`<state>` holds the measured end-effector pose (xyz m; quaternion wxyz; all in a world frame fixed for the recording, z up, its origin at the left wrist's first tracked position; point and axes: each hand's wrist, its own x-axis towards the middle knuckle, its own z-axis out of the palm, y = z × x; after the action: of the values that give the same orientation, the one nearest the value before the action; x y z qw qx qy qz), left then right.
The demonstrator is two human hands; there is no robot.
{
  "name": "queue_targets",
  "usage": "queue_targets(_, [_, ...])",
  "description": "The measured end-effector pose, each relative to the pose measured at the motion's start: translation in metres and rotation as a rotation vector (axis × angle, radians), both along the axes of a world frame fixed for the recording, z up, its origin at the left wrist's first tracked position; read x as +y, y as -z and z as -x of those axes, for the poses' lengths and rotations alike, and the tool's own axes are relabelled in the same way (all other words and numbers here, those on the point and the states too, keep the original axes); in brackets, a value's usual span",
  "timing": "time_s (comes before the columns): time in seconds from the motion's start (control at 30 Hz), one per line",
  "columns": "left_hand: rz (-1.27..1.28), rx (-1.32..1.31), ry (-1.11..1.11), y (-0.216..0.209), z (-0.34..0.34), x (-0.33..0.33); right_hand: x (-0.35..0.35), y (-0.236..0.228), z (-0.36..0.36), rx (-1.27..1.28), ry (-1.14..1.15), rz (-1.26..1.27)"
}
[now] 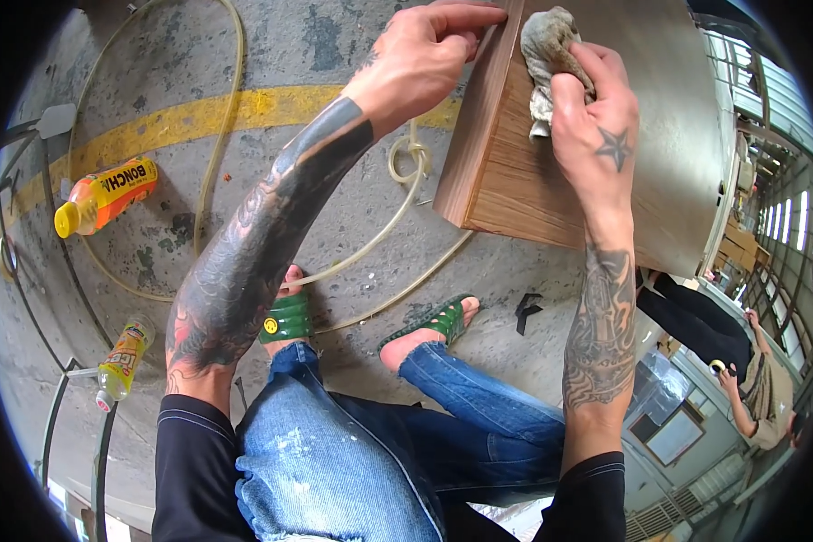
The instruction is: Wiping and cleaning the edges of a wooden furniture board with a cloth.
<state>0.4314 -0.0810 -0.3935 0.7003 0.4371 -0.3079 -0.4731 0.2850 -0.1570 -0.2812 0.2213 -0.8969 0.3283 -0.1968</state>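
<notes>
A brown wood-grain cabinet-like piece (528,194) stands at the upper right, its narrow side and broad, shiny face both showing. My right hand (601,113) pinches a crumpled, stained rag (548,45) against the surface near the corner edge. At the piece's left edge is my left hand (422,59), its thumb and fingers drawn together and the fingertips reaching the edge. Whether anything small sits between those left fingers is hidden.
A pale hose (370,248) loops over the grey concrete floor, across a yellow stripe (262,107). Two drink bottles, an orange one (108,194) and a yellow-green one (125,359), are at left beside a dark metal frame (59,388). Another person (759,379) is at right, holding a tape roll.
</notes>
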Motion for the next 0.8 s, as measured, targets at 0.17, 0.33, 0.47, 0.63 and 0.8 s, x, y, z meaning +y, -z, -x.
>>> queue_targets(0.17, [0.423, -0.171, -0.132, 0.013, 0.002, 0.002, 0.008, -0.002, 0.016, 0.029, -0.153, -0.083])
queue_targets(0.33, [-0.004, 0.045, 0.041, -0.005, 0.003, 0.008, 0.001, 0.000, 0.012, -0.059, 0.003, -0.060])
queue_targets(0.47, [0.007, 0.055, 0.047, -0.002, 0.003, 0.017, 0.018, -0.007, 0.010, 0.042, -0.028, -0.054])
queue_targets(0.63, [-0.028, -0.137, -0.015, 0.003, 0.010, 0.022, 0.023, 0.000, 0.027, -0.049, -0.098, -0.097])
queue_targets(0.8, [0.009, -0.157, -0.159, 0.009, 0.022, 0.021, 0.032, -0.009, 0.015, 0.041, 0.012, -0.067])
